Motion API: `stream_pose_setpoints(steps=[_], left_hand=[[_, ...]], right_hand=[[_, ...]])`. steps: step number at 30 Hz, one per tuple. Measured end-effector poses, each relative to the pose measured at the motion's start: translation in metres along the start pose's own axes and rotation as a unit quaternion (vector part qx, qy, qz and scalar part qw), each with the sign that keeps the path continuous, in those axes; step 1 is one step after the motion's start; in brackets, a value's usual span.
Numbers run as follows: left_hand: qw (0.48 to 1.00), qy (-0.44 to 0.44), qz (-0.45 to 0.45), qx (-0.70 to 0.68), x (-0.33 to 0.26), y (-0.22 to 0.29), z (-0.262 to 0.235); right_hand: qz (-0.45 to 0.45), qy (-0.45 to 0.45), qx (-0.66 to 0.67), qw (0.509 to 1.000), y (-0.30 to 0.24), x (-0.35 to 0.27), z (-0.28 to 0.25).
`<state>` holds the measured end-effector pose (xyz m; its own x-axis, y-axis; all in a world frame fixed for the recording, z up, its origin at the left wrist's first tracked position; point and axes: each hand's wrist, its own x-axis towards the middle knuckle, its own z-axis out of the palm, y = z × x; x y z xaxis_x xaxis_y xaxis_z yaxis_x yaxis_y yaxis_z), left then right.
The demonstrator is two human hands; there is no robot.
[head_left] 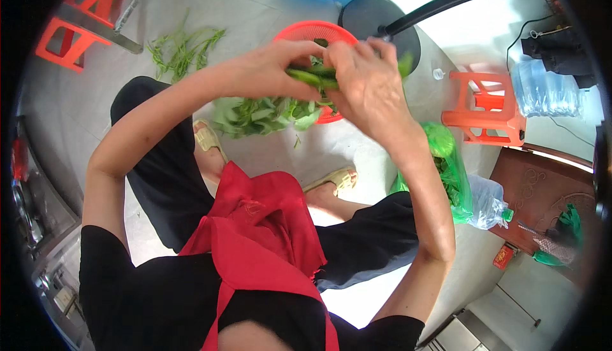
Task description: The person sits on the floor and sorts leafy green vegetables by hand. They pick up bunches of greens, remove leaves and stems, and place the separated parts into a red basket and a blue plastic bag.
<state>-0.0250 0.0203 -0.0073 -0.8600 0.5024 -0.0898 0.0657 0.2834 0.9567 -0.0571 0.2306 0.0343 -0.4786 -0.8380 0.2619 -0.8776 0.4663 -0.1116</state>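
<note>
Stems point(305, 76) at upper centre are pinched between the left hand point(275, 71) and right hand point(368, 82), above the red basket point(311, 30), likely to catch pieces; the leafy pile point(258, 116) lies beside it, handy.

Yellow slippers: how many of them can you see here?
2: one slipper on the person's left foot, another slipper on the right foot. I see no others.
</note>
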Motion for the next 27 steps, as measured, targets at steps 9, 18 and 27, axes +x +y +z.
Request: stream_pose_setpoints(steps=[9, 18, 27], left_hand=[[0.912, 0.352, -0.115, -0.179, -0.072, 0.014, -0.079], [0.778, 0.592, 0.162, -0.136, -0.149, 0.078, -0.119], [0.624, 0.75, 0.165, -0.147, -0.178, 0.016, -0.158]], right_hand=[[0.22, 0.375, 0.225, 0.872, -0.023, 0.011, 0.079], [0.691, -0.029, 0.108, 0.714, -0.085, -0.208, 0.367], [0.595, -0.103, 0.087, 0.792, -0.095, -0.174, 0.413]])
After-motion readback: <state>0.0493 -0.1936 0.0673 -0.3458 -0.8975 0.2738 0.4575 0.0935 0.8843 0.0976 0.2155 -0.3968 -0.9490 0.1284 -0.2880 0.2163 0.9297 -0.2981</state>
